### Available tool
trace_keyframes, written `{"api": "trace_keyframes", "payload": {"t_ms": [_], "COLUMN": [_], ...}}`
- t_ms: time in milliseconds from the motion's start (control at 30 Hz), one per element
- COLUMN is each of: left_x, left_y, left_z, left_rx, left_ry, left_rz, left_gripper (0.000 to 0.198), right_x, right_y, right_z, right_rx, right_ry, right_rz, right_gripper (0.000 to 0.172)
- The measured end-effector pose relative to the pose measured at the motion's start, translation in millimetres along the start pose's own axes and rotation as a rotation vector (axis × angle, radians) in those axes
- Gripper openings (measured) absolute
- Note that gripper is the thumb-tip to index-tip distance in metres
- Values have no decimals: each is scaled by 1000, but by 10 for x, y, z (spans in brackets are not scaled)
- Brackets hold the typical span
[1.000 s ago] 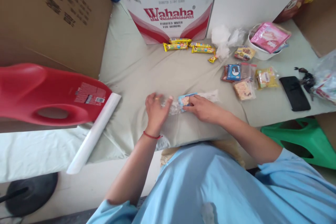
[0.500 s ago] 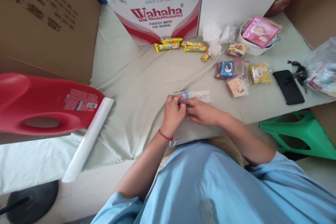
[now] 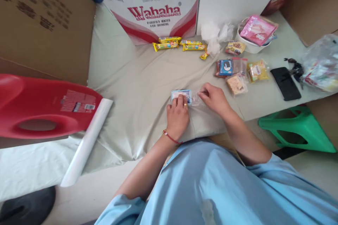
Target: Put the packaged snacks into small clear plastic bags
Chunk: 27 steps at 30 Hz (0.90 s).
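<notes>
My left hand (image 3: 177, 115) lies on a small blue-and-white packet (image 3: 186, 93) with its fingers stretched out flat. A clear plastic bag (image 3: 195, 100) reaches from the packet's right side towards my right hand (image 3: 212, 97). The fingertips of that hand are pinched at the bag's end. Right of it, several wrapped snacks lie close together: a pale biscuit pack (image 3: 237, 84), a dark-blue packet (image 3: 226, 67) and a yellow packet (image 3: 258, 70).
Yellow snack bars (image 3: 167, 44) lie before a Wahaha carton (image 3: 155, 14). Behind the snacks stand crumpled clear plastic (image 3: 217, 35) and a white bowl (image 3: 253, 46). A phone (image 3: 286, 83) lies far right. At left are a red plastic piece (image 3: 52, 95) and a white roll (image 3: 87, 144).
My right hand has moved right, away from my left, with the bag's end. My left hand has flattened on the packet, whose front now shows more. The view has shifted slightly.
</notes>
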State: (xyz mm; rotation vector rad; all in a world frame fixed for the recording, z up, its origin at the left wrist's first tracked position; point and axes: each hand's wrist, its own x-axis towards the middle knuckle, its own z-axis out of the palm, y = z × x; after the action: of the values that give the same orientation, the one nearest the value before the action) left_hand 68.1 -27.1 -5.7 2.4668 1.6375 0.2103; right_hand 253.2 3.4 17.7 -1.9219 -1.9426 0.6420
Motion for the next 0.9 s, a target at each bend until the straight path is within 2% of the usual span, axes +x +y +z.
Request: {"api": "trace_keyframes", "payload": {"t_ms": [100, 233, 300, 433, 533, 633, 733, 833, 900], "left_x": [19, -89, -245, -654, -889, -995, -994, -933, -885], "left_y": [-28, -141, -249, -516, -669, -725, -679, -582, -529], "left_z": [39, 45, 35, 30, 13, -55, -160, -246, -273], "left_rx": [-10, -126, -163, -233, -327, -380, -445, -531, -573], "left_ry": [31, 45, 18, 50, 107, 149, 182, 213, 228], "left_rz": [23, 52, 109, 137, 97, 24, -60, -112, -102], "left_gripper": [48, 45, 37, 27, 25, 22, 22, 24, 25], "right_x": [242, 487, 472, 225, 83, 61, 83, 62, -15], "right_y": [-387, -778, -844, -830, -802, -806, -785, -602, -337], "right_z": [43, 325, 468, 631, 658, 605, 435, 168, -34], "right_rx": [-17, -99, -127, -200, -233, -247, -198, 65, 307], "right_ry": [-34, -193, -197, -66, -54, -61, -65, -6, 77], "right_rz": [-71, -144, -197, -335, -323, -309, -285, -187, -125], "right_gripper": [17, 27, 28, 51, 44, 28, 32, 30, 25]}}
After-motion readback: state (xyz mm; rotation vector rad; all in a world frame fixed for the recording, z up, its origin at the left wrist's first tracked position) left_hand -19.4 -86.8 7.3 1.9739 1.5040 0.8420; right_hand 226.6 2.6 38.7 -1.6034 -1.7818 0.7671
